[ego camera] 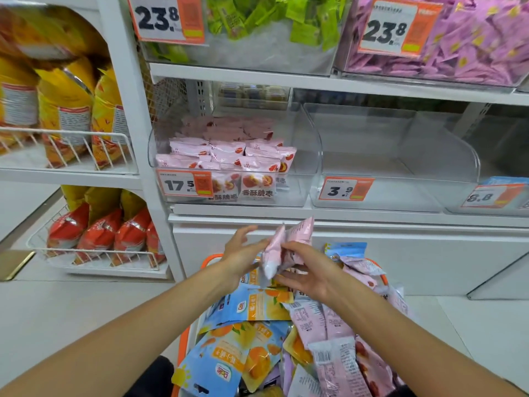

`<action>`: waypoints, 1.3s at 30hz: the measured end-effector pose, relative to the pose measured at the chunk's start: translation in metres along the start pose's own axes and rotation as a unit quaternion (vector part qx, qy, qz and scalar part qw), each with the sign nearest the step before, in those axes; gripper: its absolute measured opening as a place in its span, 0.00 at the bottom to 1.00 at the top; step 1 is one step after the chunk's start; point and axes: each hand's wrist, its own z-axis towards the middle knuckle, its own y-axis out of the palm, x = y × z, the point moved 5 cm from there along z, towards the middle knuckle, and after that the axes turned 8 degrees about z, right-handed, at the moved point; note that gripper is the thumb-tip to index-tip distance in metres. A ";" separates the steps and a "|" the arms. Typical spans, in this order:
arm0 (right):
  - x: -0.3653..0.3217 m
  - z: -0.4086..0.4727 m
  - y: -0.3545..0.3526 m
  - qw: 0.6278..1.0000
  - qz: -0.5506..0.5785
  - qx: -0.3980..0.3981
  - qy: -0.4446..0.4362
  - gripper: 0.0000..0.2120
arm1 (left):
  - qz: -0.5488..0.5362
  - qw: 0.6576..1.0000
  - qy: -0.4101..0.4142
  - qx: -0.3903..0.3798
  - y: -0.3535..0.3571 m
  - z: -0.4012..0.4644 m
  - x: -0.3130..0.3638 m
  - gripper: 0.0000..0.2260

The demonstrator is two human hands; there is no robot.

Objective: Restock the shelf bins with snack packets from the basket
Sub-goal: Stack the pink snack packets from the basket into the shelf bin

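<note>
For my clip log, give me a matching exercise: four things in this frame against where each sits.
Things:
1. pink packets
2. blue packets
3. 17.5 bin
4. 3.9 bin

Places:
A. piled in the basket
B. middle shelf, no stock visible
C. held in the hands
D. middle shelf, partly filled with pink packets

Pairs: 1-C, 2-A, 3-D, 4-B
</note>
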 end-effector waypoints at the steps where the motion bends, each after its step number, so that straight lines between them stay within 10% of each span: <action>1: 0.000 0.000 0.001 1.000 -0.009 0.004 -0.024 0.09 | -0.009 0.999 -0.023 0.025 0.001 -0.001 -0.005 0.15; 10: -0.029 -0.004 -0.008 0.972 -0.222 0.002 -0.079 0.31 | -0.034 0.985 -0.087 -0.145 0.023 -0.013 -0.008 0.16; 16: -0.046 -0.003 -0.020 0.919 -0.372 0.003 -0.126 0.23 | 0.016 0.971 -0.070 -0.227 0.031 -0.018 -0.006 0.09; 24: -0.078 -0.008 -0.047 0.909 -0.385 0.004 -0.156 0.38 | 0.006 0.958 -0.067 -0.277 0.022 -0.017 -0.002 0.10; 35: -0.070 -0.029 -0.013 0.661 -0.611 -0.068 -0.430 0.40 | 0.024 0.971 -0.058 -0.231 0.011 -0.001 -0.005 0.14; 39: -0.053 -0.010 -0.017 0.728 -0.612 -0.059 -0.303 0.42 | 0.022 0.976 -0.047 -0.209 0.012 0.003 -0.007 0.13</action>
